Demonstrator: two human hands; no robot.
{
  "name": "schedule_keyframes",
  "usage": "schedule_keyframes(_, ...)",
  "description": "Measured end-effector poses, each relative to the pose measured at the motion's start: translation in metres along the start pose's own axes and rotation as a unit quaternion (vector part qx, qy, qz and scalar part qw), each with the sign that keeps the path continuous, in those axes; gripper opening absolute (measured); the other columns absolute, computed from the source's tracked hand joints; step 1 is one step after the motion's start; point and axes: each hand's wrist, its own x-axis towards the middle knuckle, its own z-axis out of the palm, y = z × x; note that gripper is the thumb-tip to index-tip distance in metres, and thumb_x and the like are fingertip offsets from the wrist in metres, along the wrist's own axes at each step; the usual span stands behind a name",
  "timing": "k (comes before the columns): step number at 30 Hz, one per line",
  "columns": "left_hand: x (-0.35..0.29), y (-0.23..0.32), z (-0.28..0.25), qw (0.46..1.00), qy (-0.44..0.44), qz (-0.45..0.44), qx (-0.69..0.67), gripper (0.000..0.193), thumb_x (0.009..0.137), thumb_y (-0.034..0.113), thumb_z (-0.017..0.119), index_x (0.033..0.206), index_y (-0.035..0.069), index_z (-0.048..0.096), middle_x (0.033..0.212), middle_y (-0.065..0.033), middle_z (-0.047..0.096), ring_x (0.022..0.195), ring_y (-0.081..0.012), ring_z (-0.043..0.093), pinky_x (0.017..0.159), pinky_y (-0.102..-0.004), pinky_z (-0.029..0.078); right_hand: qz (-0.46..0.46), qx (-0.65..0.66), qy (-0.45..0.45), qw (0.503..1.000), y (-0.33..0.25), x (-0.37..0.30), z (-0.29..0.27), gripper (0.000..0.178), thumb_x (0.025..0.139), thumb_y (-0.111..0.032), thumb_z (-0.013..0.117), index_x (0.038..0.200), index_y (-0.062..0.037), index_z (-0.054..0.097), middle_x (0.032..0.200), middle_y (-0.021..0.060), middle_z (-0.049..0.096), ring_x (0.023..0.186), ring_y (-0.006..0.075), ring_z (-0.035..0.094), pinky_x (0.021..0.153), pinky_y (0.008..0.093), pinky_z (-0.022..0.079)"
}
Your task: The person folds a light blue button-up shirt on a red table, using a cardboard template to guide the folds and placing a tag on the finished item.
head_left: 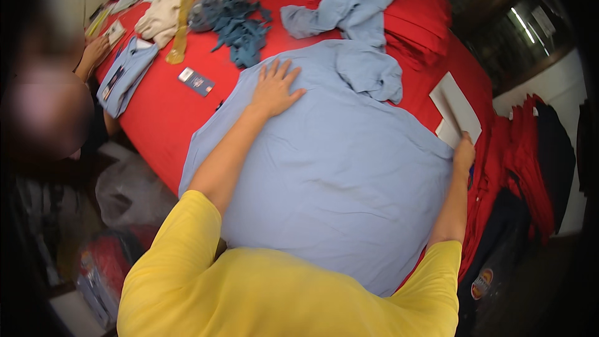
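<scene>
A light blue shirt (331, 168) lies spread out in front of me, its far part bunched in folds. My left hand (277, 89) presses flat on its far left area, fingers spread. At the right edge of the cloth, my right hand (464, 151) is closed on the lower end of a folded white card sheet (458, 109). Part of that sheet rests against the shirt's edge, and the right fingertips are partly hidden. A dark hang tag (196, 81) lies left of the shirt.
Red cloth (159, 128) covers the table. Dark teal scraps (240, 28), a yellow tape strip (181, 31) and a folded blue shirt (126, 78) lie left. Red garments (418, 12) are piled at the far right; more hang right (527, 156). Another person's hand (95, 52) is at far left.
</scene>
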Motion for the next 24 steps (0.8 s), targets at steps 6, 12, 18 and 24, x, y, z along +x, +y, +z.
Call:
schedule_keyframes(6,-0.088,-0.019,-0.071,0.992,0.062,-0.111,-0.002,0.038,0.081,0.023,0.067,0.117,0.011,0.06,0.116,-0.0107,0.057,0.113,-0.0305,0.049,0.095,-0.0454,0.039,-0.104,0.262,0.233,0.931,-0.028,-0.013,-0.101,0.029,0.095,-0.005,0.046,0.122,-0.005,0.058,0.111,0.0171,0.065,0.1,0.0267,0.064,0.086,0.0351,0.049)
schedule_keyframes(12,-0.169,-0.06,-0.125,0.935,0.006,-0.354,0.038,0.025,0.084,0.022,0.067,0.102,0.006,0.061,0.098,-0.0121,0.062,0.093,-0.0314,0.057,0.08,-0.0417,0.045,-0.155,0.655,0.006,0.739,-0.136,-0.09,-0.183,0.033,0.097,-0.008,0.049,0.129,0.0036,0.051,0.118,0.0092,0.061,0.109,0.0164,0.056,0.094,0.028,0.042)
schedule_keyframes(18,-0.174,-0.091,-0.129,0.889,0.006,-0.406,-0.212,0.023,0.083,0.014,0.067,0.1,0.0,0.058,0.075,-0.0084,0.064,0.068,-0.0203,0.059,0.064,-0.0323,0.046,-0.253,0.634,-0.273,0.678,-0.269,-0.097,-0.135,0.036,0.09,-0.007,0.054,0.124,0.0031,0.055,0.114,0.0066,0.063,0.103,0.0142,0.058,0.091,0.0281,0.044)
schedule_keyframes(24,-0.184,-0.105,-0.126,0.802,0.051,-0.418,-0.423,0.031,0.084,0.007,0.067,0.111,-0.001,0.054,0.076,-0.0036,0.063,0.069,-0.008,0.055,0.061,-0.0225,0.042,-0.274,0.453,-0.199,0.825,-0.354,-0.139,-0.073,0.032,0.089,-0.004,0.052,0.12,0.0005,0.058,0.112,0.0207,0.064,0.103,0.035,0.061,0.089,0.0385,0.047)
